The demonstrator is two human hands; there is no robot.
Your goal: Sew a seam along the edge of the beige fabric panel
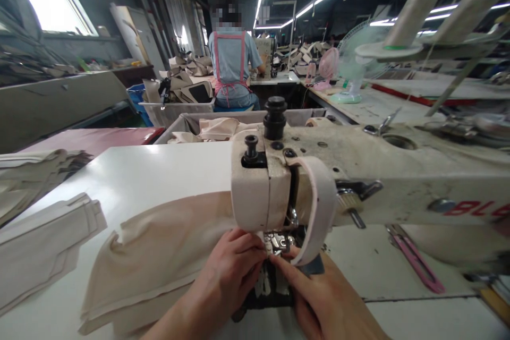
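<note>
A sewing machine (255, 186) stands before me, and a beige fabric piece (167, 234) spreads left from under its head. My left hand (235, 263) is closed, its curled fingers gripping the fabric edge just left of the presser foot (279, 243). On the other side, my right hand (322, 287) has its index finger stretched toward the foot, the tip close to my left fingertips. Another right finger reaches behind a curved white guard (321, 207), which partly covers that hand. The needle tip and the small bit of cloth between my fingertips cannot be made out.
Stacked fabric pieces (43, 244) lie on the white table (131, 170) at left. Pink-handled thread snips (416, 260) rest right of the machine. Behind it stands a bin (187, 122) of cloth. Thread cones (414, 10) rise at right. A person (231, 64) sits farther off, facing away.
</note>
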